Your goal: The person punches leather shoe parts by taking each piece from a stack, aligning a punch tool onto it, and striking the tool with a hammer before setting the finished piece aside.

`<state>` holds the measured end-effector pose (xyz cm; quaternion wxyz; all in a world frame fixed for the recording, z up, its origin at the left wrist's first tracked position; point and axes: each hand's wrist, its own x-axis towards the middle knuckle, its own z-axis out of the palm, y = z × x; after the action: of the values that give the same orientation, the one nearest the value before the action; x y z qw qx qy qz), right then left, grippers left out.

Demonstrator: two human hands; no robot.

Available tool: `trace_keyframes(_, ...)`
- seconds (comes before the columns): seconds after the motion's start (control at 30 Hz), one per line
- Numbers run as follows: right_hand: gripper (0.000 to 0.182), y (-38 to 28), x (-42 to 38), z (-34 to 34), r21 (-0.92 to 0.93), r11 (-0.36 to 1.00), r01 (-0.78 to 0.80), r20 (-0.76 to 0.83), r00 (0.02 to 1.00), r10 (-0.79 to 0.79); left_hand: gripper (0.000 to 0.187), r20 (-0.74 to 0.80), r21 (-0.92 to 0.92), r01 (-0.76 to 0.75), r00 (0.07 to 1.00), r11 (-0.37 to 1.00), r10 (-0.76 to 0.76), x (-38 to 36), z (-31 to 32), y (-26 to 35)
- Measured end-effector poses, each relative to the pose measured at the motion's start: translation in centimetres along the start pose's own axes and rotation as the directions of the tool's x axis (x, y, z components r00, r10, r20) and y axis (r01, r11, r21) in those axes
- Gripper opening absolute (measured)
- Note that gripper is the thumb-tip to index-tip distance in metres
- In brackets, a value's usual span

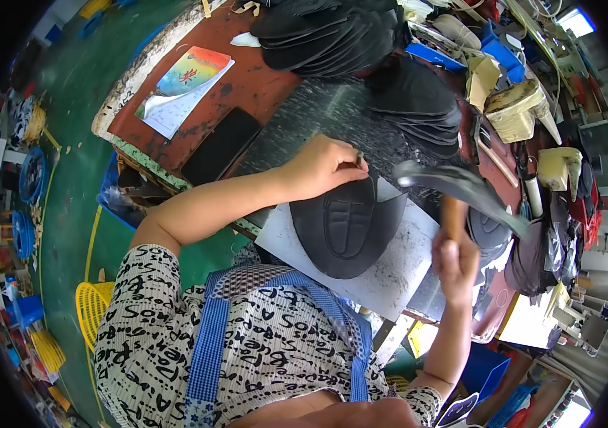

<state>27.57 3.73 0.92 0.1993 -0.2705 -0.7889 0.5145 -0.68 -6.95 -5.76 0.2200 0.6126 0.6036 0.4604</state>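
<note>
A black padded shoe upper (pixel 347 227) with stitched ridges lies on a white board (pixel 397 285) in front of me. My left hand (pixel 329 167) pinches the far edge of this upper, fingertips pressed together. A small dark thing shows at the fingertips, too small to make out. In my right hand (pixel 455 267) is a hammer (pixel 452 216), gripped by its wooden handle. Its metal head, smeared by motion, is raised above the right side of the board, apart from the upper.
Stacks of black shoe pieces (pixel 325 32) and more black pieces (pixel 418 103) lie at the back. On the left are a notebook (pixel 186 85) and a flat black slab (pixel 222 145). Yellowish glue-stained containers (pixel 514 110) and tools crowd the right side.
</note>
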Motion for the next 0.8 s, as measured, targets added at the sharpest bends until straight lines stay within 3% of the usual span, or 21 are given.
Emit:
trace_keyframes(0.03,0.056,-0.9,-0.1,0.1,0.099,0.994,0.051,-0.031,0.998,-0.049,0.013,-0.025,0.042,-0.069,0.997,0.997,0.071,0.0,0.1,0.1)
trace_keyframes(0.1,0.059,-1.7,0.1,1.0,0.227,0.926,0.300,-0.215,0.943,-0.253,0.013,-0.064,0.130,-0.205,0.975,0.970,0.215,0.1,0.4,0.3)
trace_keyframes(0.17,0.059,-0.8,0.1,1.3,0.224,0.904,0.365,-0.201,0.925,-0.323,0.013,-0.046,0.171,-0.202,0.976,0.964,0.212,0.1,0.7,0.5)
trace_keyframes(0.23,0.054,-0.6,0.6,1.8,-0.142,0.988,0.054,-0.028,0.998,-0.058,0.011,0.013,0.259,-0.237,0.970,0.936,0.242,0.0,1.0,0.4)
trace_keyframes(0.27,0.051,0.0,0.8,1.8,-0.336,0.937,-0.093,0.069,0.990,0.123,0.011,-0.003,0.217,-0.194,0.980,0.957,0.199,0.0,1.0,0.4)
trace_keyframes(0.33,0.042,0.1,0.7,1.1,-0.383,0.921,-0.075,0.009,0.996,0.085,0.011,-0.034,0.133,-0.105,0.993,0.985,0.111,0.0,0.4,-0.1)
trace_keyframes(0.37,0.037,0.3,0.5,1.0,-0.413,0.910,-0.046,-0.032,0.999,0.036,0.013,0.050,-0.239,0.163,0.987,0.957,-0.155,0.0,0.2,-0.6)
trace_keyframes(0.43,0.047,1.7,0.0,0.8,-0.178,0.975,-0.135,-0.100,0.988,0.119,0.015,0.144,-0.448,0.343,0.939,0.825,-0.312,0.0,-0.5,-1.5)
trace_keyframes(0.5,0.049,1.8,0.0,0.3,-0.098,0.980,-0.175,-0.102,0.981,0.165,0.016,0.173,-0.418,0.350,0.937,0.838,-0.305,0.1,-0.7,-1.8)
trace_keyframes(0.67,0.050,1.0,0.9,0.5,-0.084,0.996,0.016,-0.110,0.994,-0.025,0.015,0.217,-0.366,0.359,0.930,0.858,-0.297,0.3,-1.1,-1.3)
trace_keyframes(0.77,0.053,-1.6,1.3,0.6,0.021,0.988,0.155,-0.123,0.981,-0.151,0.012,0.126,-0.145,0.184,0.978,0.972,-0.166,-0.1,-1.2,-0.2)
trace_keyframes(0.8,0.052,-1.6,1.4,1.0,0.096,0.957,0.275,-0.180,0.950,-0.255,0.012,0.059,-0.050,0.052,0.997,0.997,-0.049,-0.3,-0.8,-0.3)
